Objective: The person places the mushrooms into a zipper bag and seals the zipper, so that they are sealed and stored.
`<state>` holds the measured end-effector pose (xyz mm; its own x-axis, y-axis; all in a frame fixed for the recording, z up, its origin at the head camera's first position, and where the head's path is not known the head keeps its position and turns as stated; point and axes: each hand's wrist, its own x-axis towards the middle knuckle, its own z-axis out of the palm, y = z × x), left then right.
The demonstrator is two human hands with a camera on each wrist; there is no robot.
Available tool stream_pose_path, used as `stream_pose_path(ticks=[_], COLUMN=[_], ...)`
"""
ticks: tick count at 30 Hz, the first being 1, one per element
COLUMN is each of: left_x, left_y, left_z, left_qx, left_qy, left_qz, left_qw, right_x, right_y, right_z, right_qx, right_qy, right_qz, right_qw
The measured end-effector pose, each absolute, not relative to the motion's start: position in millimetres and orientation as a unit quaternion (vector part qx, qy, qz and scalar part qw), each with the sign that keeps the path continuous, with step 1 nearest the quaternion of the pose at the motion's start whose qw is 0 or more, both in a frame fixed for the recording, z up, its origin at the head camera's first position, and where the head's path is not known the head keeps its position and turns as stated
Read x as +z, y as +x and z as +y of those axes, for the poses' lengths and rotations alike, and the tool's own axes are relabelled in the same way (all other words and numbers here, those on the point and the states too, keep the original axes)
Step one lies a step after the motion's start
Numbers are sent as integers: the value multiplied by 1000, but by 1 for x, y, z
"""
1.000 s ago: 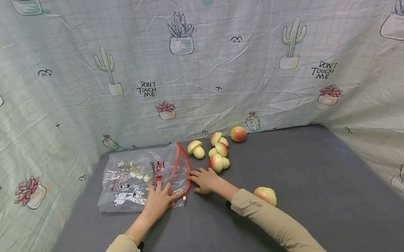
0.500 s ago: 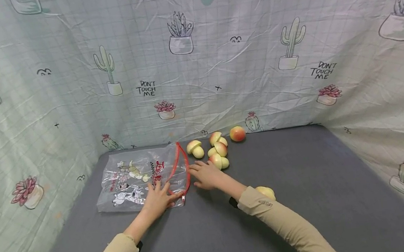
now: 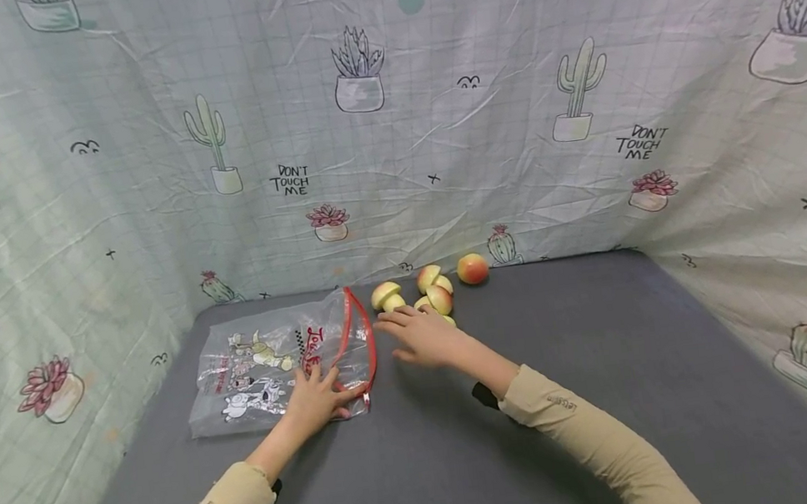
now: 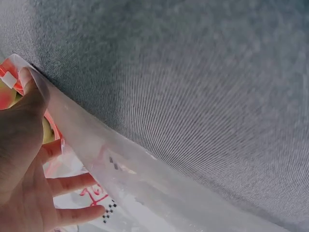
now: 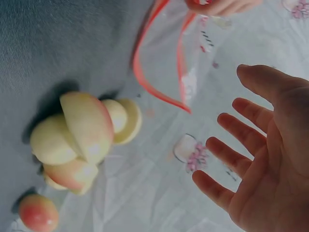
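A clear zip bag (image 3: pixel 236 365) with a red zip edge and cartoon print lies flat on the grey table, its mouth gaping towards the right. My left hand (image 3: pixel 313 399) rests on the bag near its mouth, fingers spread, thumb at the lower corner by the white zip slider (image 4: pixel 8 79). My right hand (image 3: pixel 422 338) hovers just right of the mouth with straight fingers and an empty palm, as the right wrist view shows. Beyond it sit several pale yellow, red-blushed fruit-like pieces (image 5: pixel 89 128), some mushroom-shaped and clustered together. In the head view the right hand partly hides them.
A single round red-and-yellow fruit (image 3: pixel 473 269) stands apart at the table's back edge. Behind the table (image 3: pixel 611 344) hangs a pale curtain (image 3: pixel 424 115) printed with potted cacti, which also runs along both sides.
My right hand has moved away from the bag's mouth, up and to the right, over the nearest pieces. Its sleeve now hides the fruit nearer me. The left hand stays on the bag.
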<state>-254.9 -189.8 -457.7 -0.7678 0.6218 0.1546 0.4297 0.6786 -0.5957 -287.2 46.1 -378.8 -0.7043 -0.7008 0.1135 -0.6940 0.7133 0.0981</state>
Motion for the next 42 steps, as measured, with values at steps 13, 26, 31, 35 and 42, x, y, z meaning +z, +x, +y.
stream_pose_path(ticks=[13, 26, 31, 35, 42], left_x=[-448, -456, -457, -457, -455], left_y=[-258, -254, -256, -255, -251], left_z=[-180, -181, -180, -180, -181], left_qx=[289, 285, 285, 281, 289], left_qy=[-281, -291, -290, -295, -302], left_qz=[-907, -897, -897, -897, -887], left_qw=[125, 172, 172, 170, 196], right_x=[-367, -372, -374, -375, -382], right_y=[-270, -255, -251, -246, -237], right_z=[78, 107, 118, 129, 150], right_qx=[-1, 5, -4, 7, 25], right_qy=[422, 427, 430, 432, 437], right_qz=[-893, -885, -879, -875, -867], right_qw=[155, 185, 205, 220, 237])
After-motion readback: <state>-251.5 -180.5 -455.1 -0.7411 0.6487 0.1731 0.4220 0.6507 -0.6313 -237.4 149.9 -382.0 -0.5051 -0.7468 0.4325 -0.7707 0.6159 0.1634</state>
